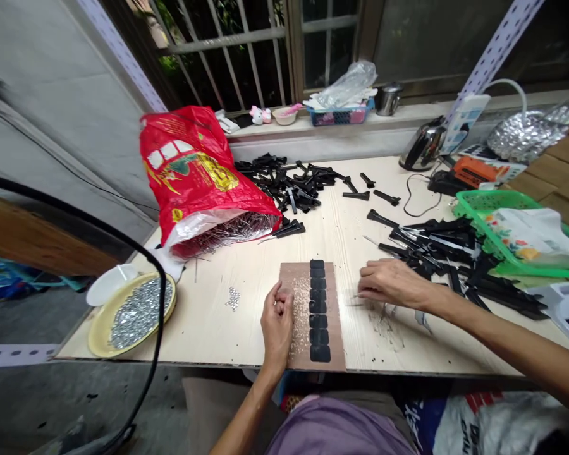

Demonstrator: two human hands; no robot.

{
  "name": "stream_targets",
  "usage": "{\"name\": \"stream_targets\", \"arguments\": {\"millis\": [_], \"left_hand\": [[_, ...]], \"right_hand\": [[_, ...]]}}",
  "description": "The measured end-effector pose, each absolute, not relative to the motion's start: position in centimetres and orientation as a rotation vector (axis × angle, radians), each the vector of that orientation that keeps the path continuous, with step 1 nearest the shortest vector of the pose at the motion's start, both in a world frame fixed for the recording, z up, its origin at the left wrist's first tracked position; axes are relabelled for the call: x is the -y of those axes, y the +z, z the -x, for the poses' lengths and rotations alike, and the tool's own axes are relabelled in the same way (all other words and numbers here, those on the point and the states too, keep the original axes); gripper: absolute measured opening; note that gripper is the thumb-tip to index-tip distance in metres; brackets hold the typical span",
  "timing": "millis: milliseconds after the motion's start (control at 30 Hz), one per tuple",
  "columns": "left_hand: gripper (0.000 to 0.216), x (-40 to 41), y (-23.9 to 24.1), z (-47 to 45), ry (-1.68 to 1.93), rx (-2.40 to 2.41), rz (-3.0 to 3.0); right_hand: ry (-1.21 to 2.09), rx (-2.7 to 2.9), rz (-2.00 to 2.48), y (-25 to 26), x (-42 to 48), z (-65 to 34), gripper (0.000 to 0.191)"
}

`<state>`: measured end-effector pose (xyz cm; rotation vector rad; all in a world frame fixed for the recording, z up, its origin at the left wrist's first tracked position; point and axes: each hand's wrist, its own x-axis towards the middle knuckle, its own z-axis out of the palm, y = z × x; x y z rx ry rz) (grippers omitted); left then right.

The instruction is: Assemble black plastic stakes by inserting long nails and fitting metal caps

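My left hand (277,322) rests at the left edge of a brown board (339,335), its fingers curled in; what they hold, if anything, is hidden. Down the board runs a column of several black rounded pads (319,321), with many small pale specks beside them. To the right of the board, my right hand (393,281) is low over the table with its fingers pinched together, slightly blurred. Whatever they grip does not show. Thin dark pieces (386,328) lie scattered below it, and a pile of black plastic parts (455,243) lies just beyond.
A red bag (194,170) spills thin metal pins (227,230). Another heap of black parts (303,183) lies behind. At left are small silver pieces (234,298) and a yellow bowl (95,332); a black cable (159,303) hangs in front. A green basket (502,249) stands at right.
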<state>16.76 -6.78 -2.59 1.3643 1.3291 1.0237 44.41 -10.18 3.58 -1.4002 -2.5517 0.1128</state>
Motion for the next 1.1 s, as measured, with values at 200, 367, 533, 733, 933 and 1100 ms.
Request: {"name": "stream_targets", "arguments": {"millis": [200,367,533,733,933,1100], "left_hand": [[0.048,7.0,-2.3,-16.6,1.033,-1.274,-1.309],[0.042,4.1,-1.4,-11.8,1.171,-1.445,-1.331],[0.029,1.3,-2.1,-4.2,1.205,-1.719,-1.588],[0.023,0.8,-2.9,-2.9,0.94,-1.694,-2.077],[0.019,0.0,-2.3,-4.6,0.469,-1.706,-2.468],[0.013,-0.9,-2.1,-4.3,0.47,-1.611,-2.408]], "right_hand": [[-0.123,2.417,1.435,4.4,0.1,-40.1,0.029],[-0.141,2.397,1.523,-0.6,-9.3,-32.8,0.019],[-0.128,2.391,1.514,-3.4,-11.4,-31.9,0.02],[-0.11,2.423,1.514,-4.7,-11.0,-32.2,0.023],[-0.124,2.328,1.509,-3.5,-8.5,-32.4,0.024],[-0.032,2.235,1.394,-1.4,-4.6,-32.7,0.029]]}}
